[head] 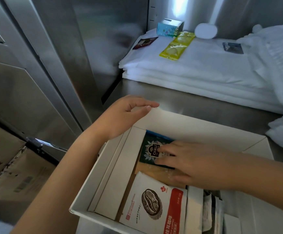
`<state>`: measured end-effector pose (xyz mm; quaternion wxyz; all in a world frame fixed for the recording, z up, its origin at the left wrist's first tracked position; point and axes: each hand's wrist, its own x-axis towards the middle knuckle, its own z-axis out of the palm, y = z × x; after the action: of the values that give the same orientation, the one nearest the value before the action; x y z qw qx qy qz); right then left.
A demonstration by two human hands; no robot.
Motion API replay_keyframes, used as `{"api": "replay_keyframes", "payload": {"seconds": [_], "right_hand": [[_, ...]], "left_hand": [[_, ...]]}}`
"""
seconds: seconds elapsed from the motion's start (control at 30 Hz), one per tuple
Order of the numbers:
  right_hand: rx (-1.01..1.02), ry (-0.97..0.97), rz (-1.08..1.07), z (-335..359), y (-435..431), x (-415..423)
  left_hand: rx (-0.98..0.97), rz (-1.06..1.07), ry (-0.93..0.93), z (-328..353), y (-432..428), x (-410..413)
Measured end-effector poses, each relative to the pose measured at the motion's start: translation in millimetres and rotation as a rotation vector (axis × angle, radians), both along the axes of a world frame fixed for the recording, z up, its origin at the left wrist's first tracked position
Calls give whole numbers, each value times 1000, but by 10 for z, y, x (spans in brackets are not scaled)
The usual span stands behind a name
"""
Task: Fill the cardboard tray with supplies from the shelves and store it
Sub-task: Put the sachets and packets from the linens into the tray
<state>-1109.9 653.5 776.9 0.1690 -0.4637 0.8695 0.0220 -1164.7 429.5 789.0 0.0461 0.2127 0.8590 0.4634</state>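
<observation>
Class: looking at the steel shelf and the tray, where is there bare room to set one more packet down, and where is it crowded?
Free: the steel strip between the folded linen and the tray; the linen top between the yellow packets and the dark packet. Crowded: the tray's middle, under the right hand and sachets.

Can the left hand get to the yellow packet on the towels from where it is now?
Probably yes. The left hand only rests on the tray's far corner, holding nothing, and bare steel shelf lies between it and the yellow packet atop the folded towels.
</observation>
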Motion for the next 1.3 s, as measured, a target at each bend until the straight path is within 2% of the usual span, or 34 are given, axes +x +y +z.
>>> {"api": "replay_keyframes", "payload": {"seconds": [0.4, 0.63, 0.9, 1.03, 1.13, 1.3], "right_hand": [[59, 44, -1, -94, 5, -56], [-188, 105, -14, 401, 111, -93], [-497, 289, -308, 898, 466, -496], [-608, 384, -541, 904, 656, -806], [-611, 441, -767, 796, 822, -1112], [-560, 378, -1046, 628, 1094, -1637]], "left_hand": [[31, -3, 1, -9, 5, -3], [33, -5, 1, -14, 1, 1], [31, -4, -27, -7, 4, 9], [48, 12, -30, -29, 1, 1], [47, 22, -27, -57, -5, -14], [57, 22, -25, -54, 3, -23]]}}
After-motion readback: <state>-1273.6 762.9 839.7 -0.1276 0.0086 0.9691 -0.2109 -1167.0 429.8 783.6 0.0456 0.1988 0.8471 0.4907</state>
